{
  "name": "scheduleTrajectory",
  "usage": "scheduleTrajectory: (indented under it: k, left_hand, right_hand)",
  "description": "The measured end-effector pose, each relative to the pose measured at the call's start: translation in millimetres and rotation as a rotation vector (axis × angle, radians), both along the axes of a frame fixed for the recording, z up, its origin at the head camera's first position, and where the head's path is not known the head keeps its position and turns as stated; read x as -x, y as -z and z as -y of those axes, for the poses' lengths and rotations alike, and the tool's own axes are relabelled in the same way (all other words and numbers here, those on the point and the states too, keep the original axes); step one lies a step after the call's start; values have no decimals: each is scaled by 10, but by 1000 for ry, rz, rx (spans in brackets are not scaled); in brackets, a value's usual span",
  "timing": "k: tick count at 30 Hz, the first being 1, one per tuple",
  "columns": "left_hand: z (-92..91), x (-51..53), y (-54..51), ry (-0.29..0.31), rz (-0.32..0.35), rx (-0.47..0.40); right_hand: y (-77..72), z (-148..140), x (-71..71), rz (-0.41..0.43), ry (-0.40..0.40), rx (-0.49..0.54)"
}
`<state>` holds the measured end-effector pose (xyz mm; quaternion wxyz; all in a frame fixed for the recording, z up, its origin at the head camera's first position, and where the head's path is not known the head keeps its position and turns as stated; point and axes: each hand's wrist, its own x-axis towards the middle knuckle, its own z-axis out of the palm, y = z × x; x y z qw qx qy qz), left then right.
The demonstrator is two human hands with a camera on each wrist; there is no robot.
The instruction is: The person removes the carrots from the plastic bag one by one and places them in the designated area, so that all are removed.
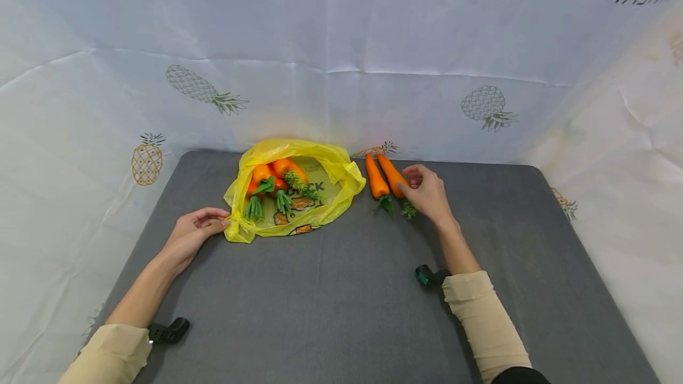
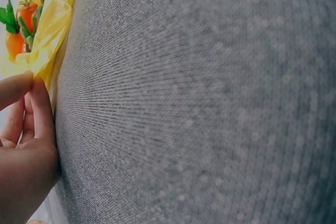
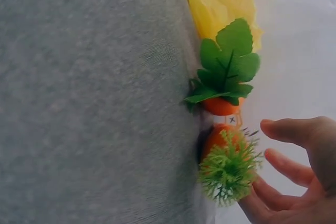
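Left hand (image 1: 194, 233): thumb and forefinger pinch the near left edge of the yellow bag (image 1: 349, 179); the remaining fingers lie beside the forefinger.

Right hand (image 1: 427, 191): fingers spread and loosely bent, grasping nothing firmly, at the right carrot (image 1: 391, 175). The right wrist view shows thumb and forefinger well parted; whether any fingertip touches the carrot cannot be told.

Carrots outside the bag: two, orange, side by side, green ends toward the person. Left carrot (image 1: 376, 176), with broad leaves, lies between the bag and its companion; the right carrot has a frilly top.

Yellow bag: thin plastic, on the far left part of the table, mouth spread toward the person, dark print and letters visible within. Contents: several orange vegetables (image 1: 288, 168) with green tops, grouped mostly at the left; exact count unclear through overlap.

Wrists: one black device on each, left (image 1: 169, 330) and right (image 1: 429, 277), the latter with a green patch; beige sleeves (image 1: 485, 319), cuffs folded.

Table (image 1: 331, 301): dark grey, fabric-like surface.

Backdrop (image 1: 395, 34): white cloth, creased, printed with pineapples and mirrored lettering, behind and beside the table.
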<state>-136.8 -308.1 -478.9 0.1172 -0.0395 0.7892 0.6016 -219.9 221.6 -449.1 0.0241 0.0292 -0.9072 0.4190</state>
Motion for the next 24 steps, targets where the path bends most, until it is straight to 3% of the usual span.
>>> scheduleTrajectory:
  k: [11,16,24]
  left_hand:
    - [4,-1,-3,-1,5,10]
    - [0,1,-2,-1,9,20]
    - [-4,-4,-7,-1,4,7]
  right_hand:
    - [-256,262,38,-84,-24,24]
    - [-386,456,68,-158,-78,40]
    - [-486,748,118,-196,-157,56]
